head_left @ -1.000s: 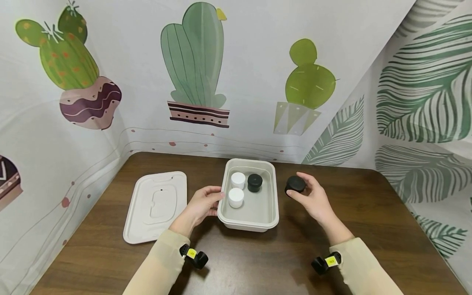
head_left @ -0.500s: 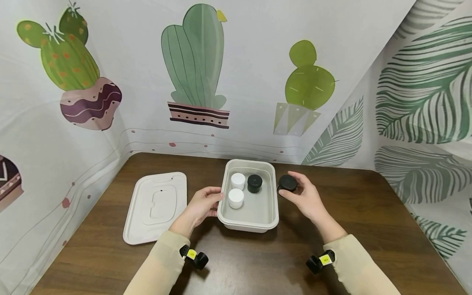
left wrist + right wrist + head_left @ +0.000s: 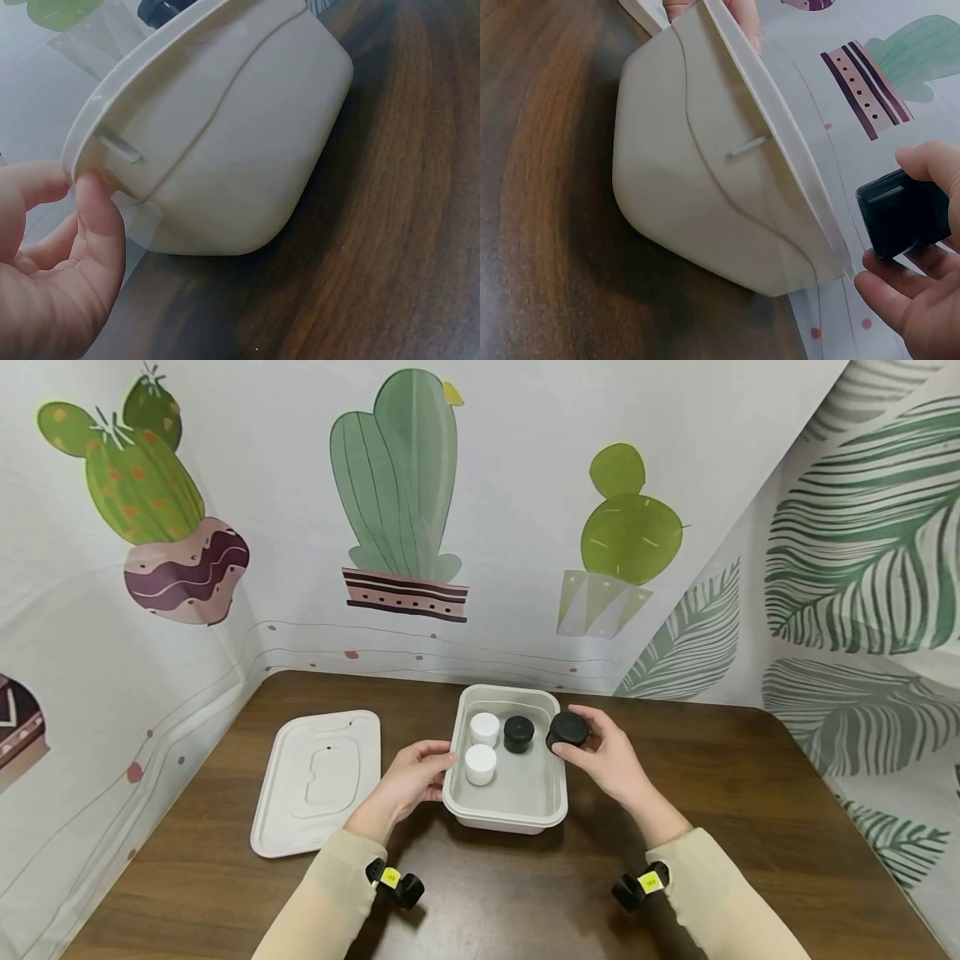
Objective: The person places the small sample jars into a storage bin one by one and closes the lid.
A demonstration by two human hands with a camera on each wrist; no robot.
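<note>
My left hand [image 3: 411, 777] pinches the left rim of a cream plastic box [image 3: 517, 817], thumb at the rim and a finger against the outer wall. In the left wrist view, the box wall [image 3: 232, 150] rises beside those fingers. My right hand [image 3: 611, 758] grips a small round black jar [image 3: 568, 727] between thumb and fingers, over the box's right rim. The right wrist view shows this black jar [image 3: 900, 214] from the side, above the rim. Inside the box stand another black jar [image 3: 518, 733] and two white jars [image 3: 481, 763] on the left.
A flat cream lid [image 3: 318, 785] lies on the brown wooden table [image 3: 495, 897], left of the box and partly behind the left forearm. Behind the table hangs a white cloth [image 3: 517, 527] printed with cacti and leaves.
My right hand has carried the black jar leftward, from right of the box to over its right rim. The left hand and the box have stayed in place.
</note>
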